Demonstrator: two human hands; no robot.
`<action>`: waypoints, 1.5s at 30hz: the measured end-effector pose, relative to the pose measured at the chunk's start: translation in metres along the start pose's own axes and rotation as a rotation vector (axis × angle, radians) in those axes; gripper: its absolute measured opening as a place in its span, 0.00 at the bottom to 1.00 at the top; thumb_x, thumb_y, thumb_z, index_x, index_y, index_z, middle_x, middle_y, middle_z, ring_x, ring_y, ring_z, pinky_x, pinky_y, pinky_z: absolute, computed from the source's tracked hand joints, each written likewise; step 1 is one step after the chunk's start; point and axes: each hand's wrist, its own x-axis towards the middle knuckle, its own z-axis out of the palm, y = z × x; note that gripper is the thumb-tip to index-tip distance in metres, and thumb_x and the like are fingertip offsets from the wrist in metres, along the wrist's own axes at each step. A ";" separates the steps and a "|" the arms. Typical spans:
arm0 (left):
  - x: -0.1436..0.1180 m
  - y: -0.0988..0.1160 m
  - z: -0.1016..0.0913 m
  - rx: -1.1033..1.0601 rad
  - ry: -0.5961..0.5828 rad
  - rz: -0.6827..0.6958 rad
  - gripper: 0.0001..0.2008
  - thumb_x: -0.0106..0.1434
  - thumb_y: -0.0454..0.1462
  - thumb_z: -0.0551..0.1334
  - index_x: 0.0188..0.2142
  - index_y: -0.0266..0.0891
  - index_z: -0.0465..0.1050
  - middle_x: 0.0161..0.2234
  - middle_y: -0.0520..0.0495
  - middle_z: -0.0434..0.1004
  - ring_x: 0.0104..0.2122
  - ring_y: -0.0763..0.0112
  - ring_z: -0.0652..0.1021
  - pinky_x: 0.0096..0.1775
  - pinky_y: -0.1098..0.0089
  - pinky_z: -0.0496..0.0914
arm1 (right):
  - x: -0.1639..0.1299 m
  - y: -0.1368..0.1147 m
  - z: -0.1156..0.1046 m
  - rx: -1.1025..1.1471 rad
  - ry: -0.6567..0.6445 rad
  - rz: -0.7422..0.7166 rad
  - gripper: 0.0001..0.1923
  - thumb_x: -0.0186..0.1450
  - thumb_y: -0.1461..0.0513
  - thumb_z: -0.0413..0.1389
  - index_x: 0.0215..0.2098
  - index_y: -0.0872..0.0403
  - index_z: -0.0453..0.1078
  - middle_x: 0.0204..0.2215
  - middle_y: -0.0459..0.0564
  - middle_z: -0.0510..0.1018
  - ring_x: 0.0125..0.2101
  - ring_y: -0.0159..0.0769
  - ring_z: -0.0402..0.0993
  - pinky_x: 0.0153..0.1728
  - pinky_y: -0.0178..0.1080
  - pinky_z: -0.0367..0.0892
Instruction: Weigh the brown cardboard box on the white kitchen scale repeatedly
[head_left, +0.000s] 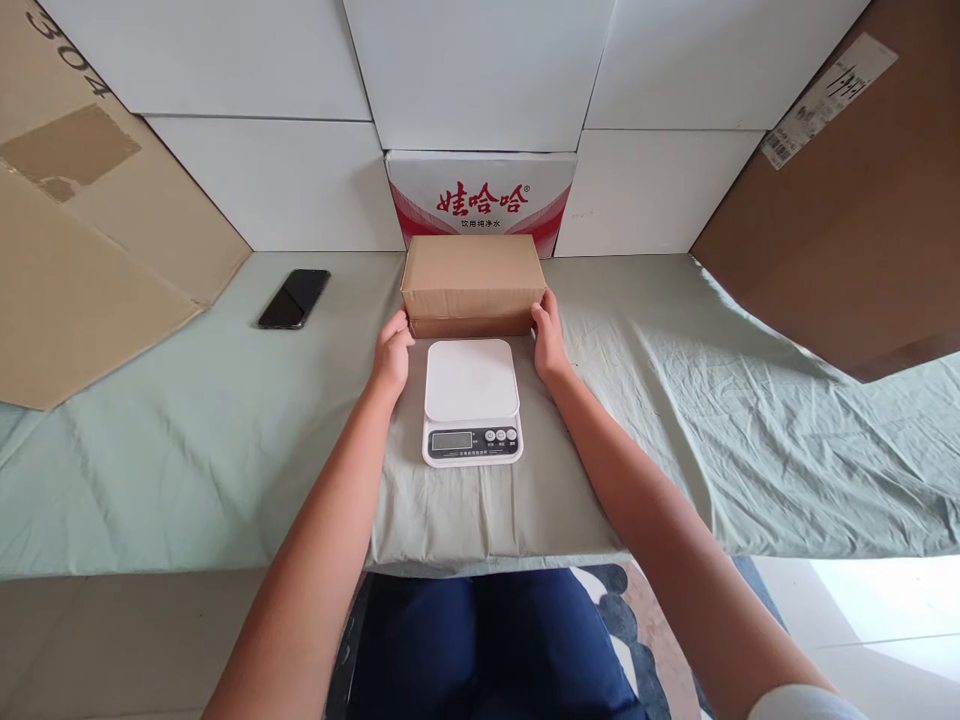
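A closed brown cardboard box (pixel 474 265) sits at the back middle of the cloth, in front of a printed water carton. My left hand (pixel 393 350) grips its left side near the lower front corner, fingers bent. On the opposite side, my right hand (pixel 549 335) holds the right end with its thumb at the front corner. Between my wrists lies a white kitchen scale (pixel 472 385), just in front of the box. The scale's platform carries nothing, and its small display looks blank.
A black smartphone (pixel 295 299) lies to the left on the green tablecloth (pixel 315 420). Behind stands the red and white water carton (pixel 482 190) against white panels (pixel 480 70). Large cardboard sheets flank the table, one at left (pixel 112 250) and one at right (pixel 862 220).
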 end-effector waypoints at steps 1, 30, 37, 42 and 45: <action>0.000 0.000 0.000 0.004 0.003 -0.001 0.22 0.49 0.35 0.57 0.43 0.39 0.79 0.44 0.45 0.84 0.51 0.54 0.79 0.57 0.59 0.71 | 0.000 -0.001 0.000 -0.002 0.005 0.008 0.31 0.66 0.41 0.53 0.63 0.41 0.64 0.71 0.45 0.67 0.71 0.45 0.60 0.75 0.56 0.55; -0.061 0.051 0.001 -0.091 0.004 0.139 0.37 0.52 0.31 0.61 0.64 0.44 0.73 0.67 0.45 0.74 0.72 0.51 0.65 0.73 0.55 0.58 | -0.041 -0.016 0.001 -0.191 -0.112 -0.334 0.46 0.68 0.36 0.51 0.76 0.39 0.41 0.78 0.46 0.48 0.78 0.52 0.45 0.78 0.61 0.45; -0.136 0.056 -0.007 -0.044 0.023 0.082 0.40 0.53 0.30 0.60 0.68 0.45 0.69 0.69 0.47 0.71 0.74 0.46 0.60 0.74 0.49 0.55 | -0.100 -0.026 -0.025 -0.228 -0.140 -0.339 0.38 0.72 0.42 0.49 0.76 0.35 0.45 0.77 0.43 0.52 0.76 0.52 0.51 0.76 0.62 0.52; -0.157 0.057 -0.008 -0.029 0.017 0.030 0.39 0.55 0.30 0.61 0.68 0.44 0.69 0.70 0.47 0.70 0.74 0.45 0.60 0.75 0.47 0.54 | -0.123 -0.033 -0.028 -0.285 -0.120 -0.293 0.38 0.72 0.43 0.49 0.76 0.37 0.43 0.77 0.45 0.51 0.78 0.51 0.42 0.77 0.64 0.48; -0.157 0.056 -0.009 -0.044 0.066 -0.005 0.39 0.54 0.30 0.61 0.68 0.45 0.70 0.69 0.46 0.70 0.74 0.46 0.61 0.75 0.47 0.52 | -0.124 -0.037 -0.023 -0.321 -0.125 -0.319 0.37 0.73 0.43 0.48 0.75 0.39 0.47 0.75 0.49 0.55 0.76 0.55 0.49 0.74 0.66 0.52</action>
